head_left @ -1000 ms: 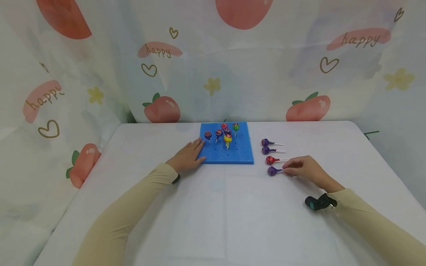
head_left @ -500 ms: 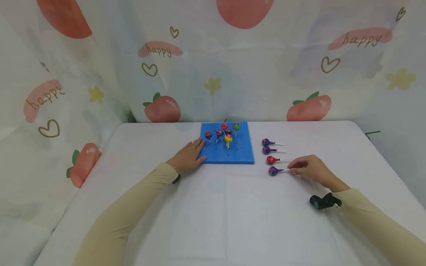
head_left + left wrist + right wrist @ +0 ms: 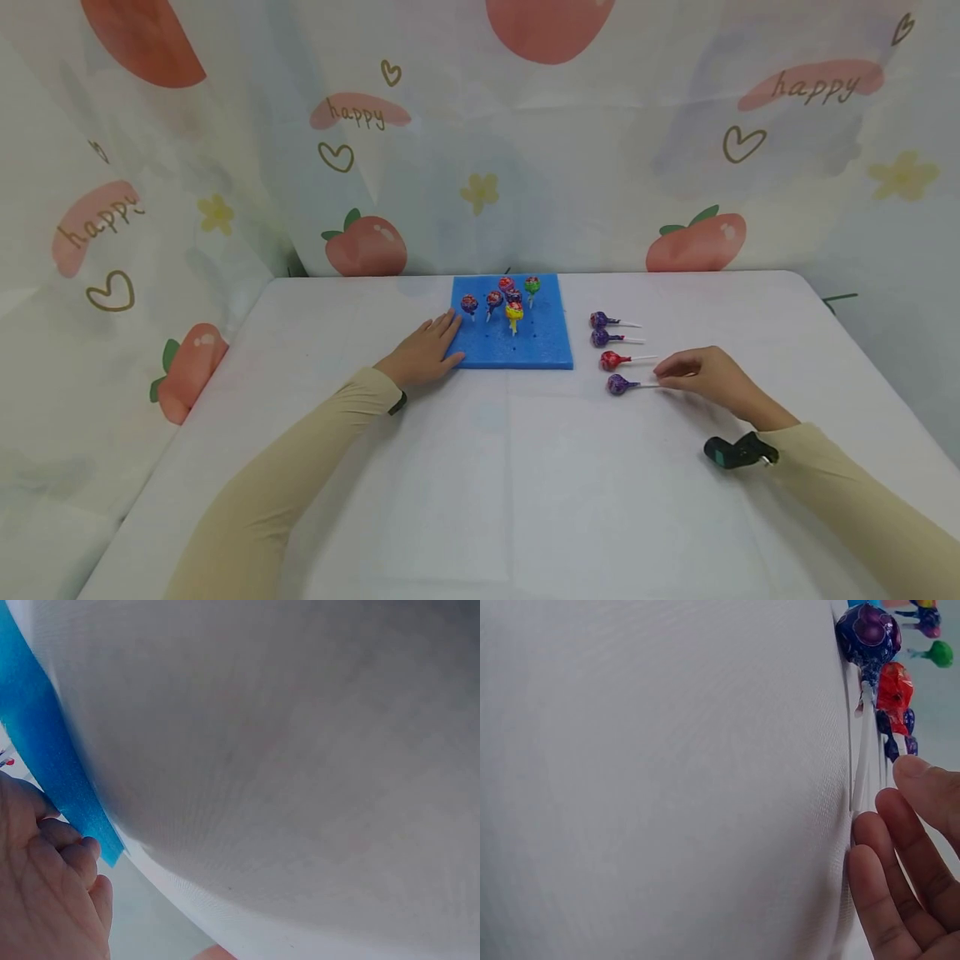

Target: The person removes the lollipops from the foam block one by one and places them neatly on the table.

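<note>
My left hand rests with spread fingers against the left edge of a blue foam board; the left wrist view shows its fingers beside the board's edge. Several lollipops stand upright in the board, among them a yellow one and a green one. To the right, a purple lollipop lies flat, its white stick pointing at my right hand. In the right wrist view, that hand's thumb and fingers are parted near the end of the stick, holding nothing.
Beyond the nearest purple lollipop lie a red lollipop and two more purple lollipops in a column, sticks to the right. Small holes show in the board. A white cloth covers the table, with a printed curtain behind.
My right hand has slid right along the nearest lollipop's stick and let it go. That lollipop has shifted slightly right. The left hand stays still.
</note>
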A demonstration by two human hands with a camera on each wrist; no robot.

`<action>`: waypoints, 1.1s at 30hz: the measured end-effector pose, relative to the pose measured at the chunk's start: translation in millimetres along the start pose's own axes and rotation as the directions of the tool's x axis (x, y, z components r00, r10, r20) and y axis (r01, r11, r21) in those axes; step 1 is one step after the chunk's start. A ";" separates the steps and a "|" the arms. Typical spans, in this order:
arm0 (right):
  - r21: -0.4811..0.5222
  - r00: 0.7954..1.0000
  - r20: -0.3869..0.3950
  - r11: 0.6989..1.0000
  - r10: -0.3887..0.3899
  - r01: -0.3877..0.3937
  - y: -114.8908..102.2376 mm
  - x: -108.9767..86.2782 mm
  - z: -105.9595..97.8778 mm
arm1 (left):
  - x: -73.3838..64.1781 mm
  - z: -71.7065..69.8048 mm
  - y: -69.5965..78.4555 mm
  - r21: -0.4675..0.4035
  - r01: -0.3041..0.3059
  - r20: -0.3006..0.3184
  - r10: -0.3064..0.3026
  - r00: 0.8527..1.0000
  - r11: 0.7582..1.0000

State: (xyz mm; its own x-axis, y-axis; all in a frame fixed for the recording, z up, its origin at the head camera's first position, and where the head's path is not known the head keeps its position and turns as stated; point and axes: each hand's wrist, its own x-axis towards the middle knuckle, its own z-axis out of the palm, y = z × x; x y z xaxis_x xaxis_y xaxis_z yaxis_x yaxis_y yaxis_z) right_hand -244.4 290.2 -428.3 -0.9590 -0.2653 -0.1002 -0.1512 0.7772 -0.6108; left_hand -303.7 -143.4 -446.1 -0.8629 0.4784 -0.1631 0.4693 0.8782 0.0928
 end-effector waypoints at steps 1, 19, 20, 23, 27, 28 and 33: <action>0.001 1.000 0.000 1.000 0.000 0.000 0.1 -0.1 -0.5 | -0.2 -0.2 0.2 -0.001 -0.002 -0.002 0.002 1.000 1.000; 0.066 0.999 0.049 0.998 -0.023 0.020 -2.9 0.2 -15.8 | -0.6 -2.3 2.2 -0.002 0.005 0.016 -0.005 1.000 1.000; 0.073 0.998 0.050 0.997 -0.030 0.026 -3.9 0.3 -17.6 | -0.4 -2.4 2.2 -0.003 0.006 0.017 -0.006 1.000 1.000; 0.094 0.998 0.046 0.995 -0.049 0.045 -9.1 1.0 -23.3 | -0.3 -2.0 2.0 0.004 0.009 0.019 -0.009 1.000 1.000; 0.104 0.996 0.036 0.992 -0.079 0.075 -19.6 3.6 -30.9 | 0.4 -0.9 0.6 0.014 0.005 0.010 -0.006 1.000 1.000; 0.103 0.996 0.032 0.991 -0.085 0.081 -22.7 4.6 -32.8 | 0.6 -0.7 0.3 0.016 0.006 0.010 -0.006 1.000 1.000; 0.108 0.993 0.014 0.987 -0.119 0.117 -35.8 11.5 -41.7 | 1.2 0.6 -0.6 0.011 0.003 0.005 -0.003 1.000 1.000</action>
State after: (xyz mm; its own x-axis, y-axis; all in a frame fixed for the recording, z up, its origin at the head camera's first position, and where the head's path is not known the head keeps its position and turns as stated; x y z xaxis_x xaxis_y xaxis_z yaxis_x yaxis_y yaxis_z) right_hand -260.0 283.1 -374.9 -0.9306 -0.3641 -0.0379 -0.2354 0.6746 -0.6996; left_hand -304.9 -143.3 -446.9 -0.8634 0.4756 -0.1686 0.4685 0.8796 0.0819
